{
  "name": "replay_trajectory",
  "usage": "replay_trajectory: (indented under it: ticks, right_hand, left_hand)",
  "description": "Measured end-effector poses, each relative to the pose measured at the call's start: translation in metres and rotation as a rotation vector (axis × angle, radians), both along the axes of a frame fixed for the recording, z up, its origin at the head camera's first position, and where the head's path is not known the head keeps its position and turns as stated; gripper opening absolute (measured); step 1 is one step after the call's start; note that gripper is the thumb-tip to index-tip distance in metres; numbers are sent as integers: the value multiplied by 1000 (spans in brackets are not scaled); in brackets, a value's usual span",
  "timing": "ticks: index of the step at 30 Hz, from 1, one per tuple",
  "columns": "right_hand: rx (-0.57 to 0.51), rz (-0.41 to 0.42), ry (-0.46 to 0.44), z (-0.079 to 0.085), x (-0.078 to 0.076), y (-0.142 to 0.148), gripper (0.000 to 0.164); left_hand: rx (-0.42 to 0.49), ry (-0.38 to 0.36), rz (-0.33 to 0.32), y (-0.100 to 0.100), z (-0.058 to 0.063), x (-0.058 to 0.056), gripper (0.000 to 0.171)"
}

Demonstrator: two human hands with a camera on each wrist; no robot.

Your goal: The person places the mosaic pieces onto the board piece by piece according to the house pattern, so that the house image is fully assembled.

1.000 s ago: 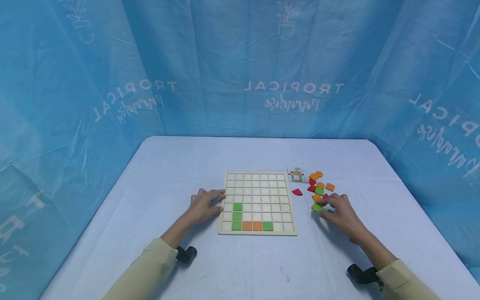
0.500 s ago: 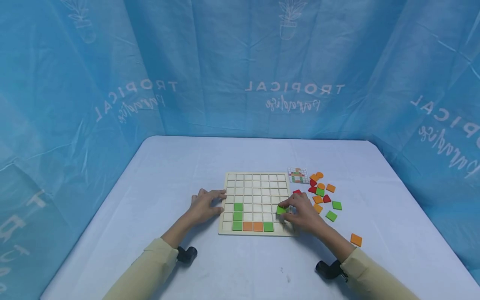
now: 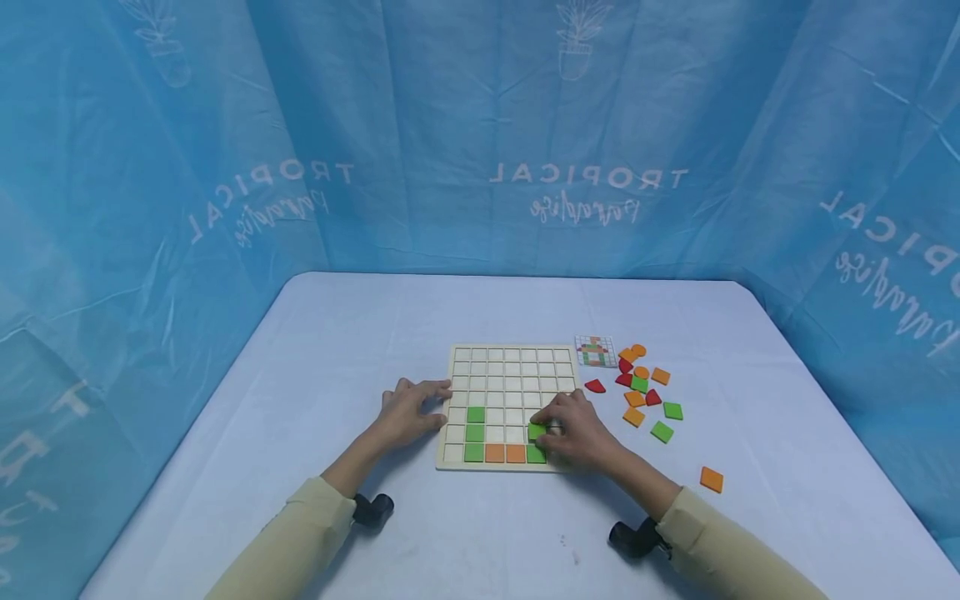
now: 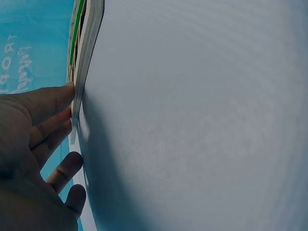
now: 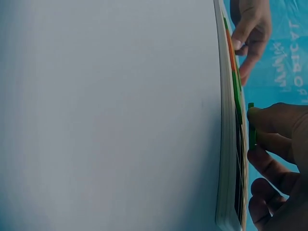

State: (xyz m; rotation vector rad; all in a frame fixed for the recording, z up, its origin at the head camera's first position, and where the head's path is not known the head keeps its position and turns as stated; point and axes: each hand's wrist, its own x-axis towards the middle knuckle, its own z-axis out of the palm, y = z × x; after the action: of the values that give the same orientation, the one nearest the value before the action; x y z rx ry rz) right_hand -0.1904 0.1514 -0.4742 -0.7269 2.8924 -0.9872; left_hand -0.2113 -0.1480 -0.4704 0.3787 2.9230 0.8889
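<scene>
Two-handed, working at the grid board [image 3: 513, 398]: pinching a green tile [image 3: 535, 432] in the right grip [image 3: 576, 429], clasping it between thumb and fingertips and holding it just over the grid board, slightly clear of its surface, directly behind the near-row green square [image 3: 536, 455]. Resting the left grip [image 3: 405, 415], released, thumb and forefinger extended, against the left edge of the grid board. Seeing three green squares [image 3: 475, 432] lying in a file up the second column of the grid board from the left, and two orange squares [image 3: 495, 452] lying in its near row, between the lowest of these and the near-row green square. Finding a pattern card [image 3: 596, 352] lying just beside the grid board's far right corner, and loose red, orange and green pieces [image 3: 634, 399] lying to the right of the grid board, with a lone orange square [image 3: 712, 480] lying well apart at its near right. Working on a white-covered worktop [image 3: 390, 317] beneath the grid board, facing a blue backdrop [image 3: 450, 125] beyond it.
</scene>
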Motion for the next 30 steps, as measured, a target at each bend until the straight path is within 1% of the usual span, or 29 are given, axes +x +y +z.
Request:
replay_trajectory:
  ticks: [7,14,20,30]
  right_hand:
    - [37,-10,-15,0,1,-6,25]
    - [80,-35,1,1,2,-9,25]
    - [85,-32,16,2,2,-9,24]
    - [84,-27,27,-1,1,-7,25]
  left_hand:
    - [-1,3,1,1,0,0,42]
    - [-5,2,2,1,1,0,42]
    - [-3,4,-5,1,1,0,42]
    - [0,7,0,1,0,0,42]
